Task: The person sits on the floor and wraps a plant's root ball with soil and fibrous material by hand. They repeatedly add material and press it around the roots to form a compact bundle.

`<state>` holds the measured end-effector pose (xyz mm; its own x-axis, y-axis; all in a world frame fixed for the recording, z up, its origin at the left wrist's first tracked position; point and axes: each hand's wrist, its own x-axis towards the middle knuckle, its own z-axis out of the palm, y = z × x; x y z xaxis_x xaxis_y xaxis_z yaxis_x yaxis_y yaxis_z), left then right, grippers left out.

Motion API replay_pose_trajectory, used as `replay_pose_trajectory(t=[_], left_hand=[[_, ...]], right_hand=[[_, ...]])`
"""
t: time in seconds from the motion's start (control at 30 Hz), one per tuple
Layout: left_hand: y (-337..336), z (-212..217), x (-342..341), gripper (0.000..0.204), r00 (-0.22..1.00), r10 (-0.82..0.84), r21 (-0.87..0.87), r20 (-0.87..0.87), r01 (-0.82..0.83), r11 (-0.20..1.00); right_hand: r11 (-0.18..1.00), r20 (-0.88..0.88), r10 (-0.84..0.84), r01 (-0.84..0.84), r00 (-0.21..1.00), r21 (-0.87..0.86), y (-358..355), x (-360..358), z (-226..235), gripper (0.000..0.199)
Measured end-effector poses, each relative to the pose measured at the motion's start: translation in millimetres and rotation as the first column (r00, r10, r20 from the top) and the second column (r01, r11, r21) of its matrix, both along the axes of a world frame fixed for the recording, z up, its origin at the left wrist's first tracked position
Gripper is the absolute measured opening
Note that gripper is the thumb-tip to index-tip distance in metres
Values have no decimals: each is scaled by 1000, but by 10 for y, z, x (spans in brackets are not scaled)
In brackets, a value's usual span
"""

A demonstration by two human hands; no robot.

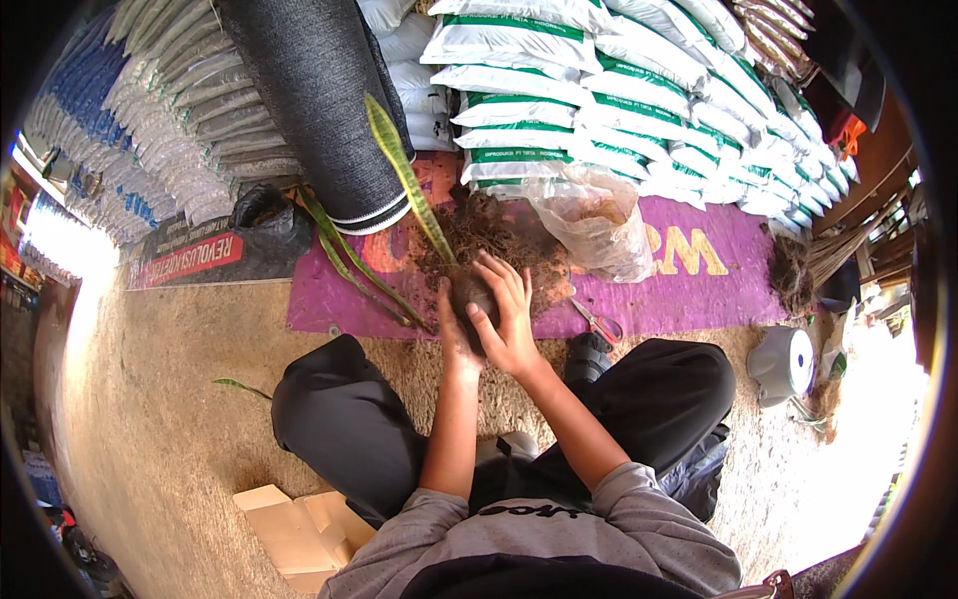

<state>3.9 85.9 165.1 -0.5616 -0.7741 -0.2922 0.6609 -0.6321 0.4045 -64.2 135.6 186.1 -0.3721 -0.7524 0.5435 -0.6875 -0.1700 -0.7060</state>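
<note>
Both my hands wrap a dark, round ball of soil and fibre [469, 292] just in front of my knees. My left hand [452, 334] cups its left side. My right hand [509, 314] lies over its top and right side, fingers spread. A long green and yellow sword-shaped leaf [404, 175] rises from the ball toward the upper left. Behind the ball lies a loose heap of brown fibre [479, 235] on a purple mat [679, 295].
Scissors with red handles [599, 321] lie on the mat to the right. A clear plastic bag [599, 220] of fibre stands behind. More long leaves [349, 265] lie left. Stacked white sacks [619, 90], a black mesh roll [319, 100], a grey twine spool [786, 364] and cardboard [294, 529] surround me.
</note>
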Motion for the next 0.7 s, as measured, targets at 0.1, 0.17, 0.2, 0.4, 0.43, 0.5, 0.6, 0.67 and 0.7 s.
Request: replay_pose_trajectory(t=[0.1, 0.17, 0.2, 0.4, 0.43, 0.5, 0.6, 0.67, 0.7], left_hand=[[-54, 11, 70, 57, 998, 37, -13, 56, -36, 999], [-98, -29, 126, 57, 1000, 13, -13, 26, -13, 1000], [-122, -56, 152, 58, 1000, 1, -13, 12, -1, 1000], [-159, -204, 164, 44, 998, 26, 21, 57, -27, 999], [-160, -226, 167, 43, 998, 23, 40, 53, -25, 999], [-153, -271, 166, 42, 1000, 6, 52, 30, -7, 999], [-130, -238, 144, 41, 1000, -9, 48, 10, 8, 999], [-65, -208, 165, 40, 1000, -2, 49, 2, 2, 999], [-31, -196, 173, 40, 1000, 7, 52, -5, -7, 999]], right_hand=[[994, 192, 46, -26, 980, -105, 37, -3, -63, 48], [993, 201, 26, -2, 979, -116, 43, -45, -54, 48], [993, 206, 15, 10, 978, -121, 39, -68, -48, 48], [984, 202, -36, 70, 979, -163, 25, -140, -76, 43], [985, 196, -34, 66, 980, -162, 23, -139, -78, 43], [986, 190, -28, 58, 981, -159, 22, -128, -79, 43], [987, 190, -18, 48, 982, -151, 22, -113, -63, 43], [989, 201, -13, 42, 979, -140, 57, -85, -79, 43], [991, 212, -5, 33, 977, -131, 76, -74, -88, 44]])
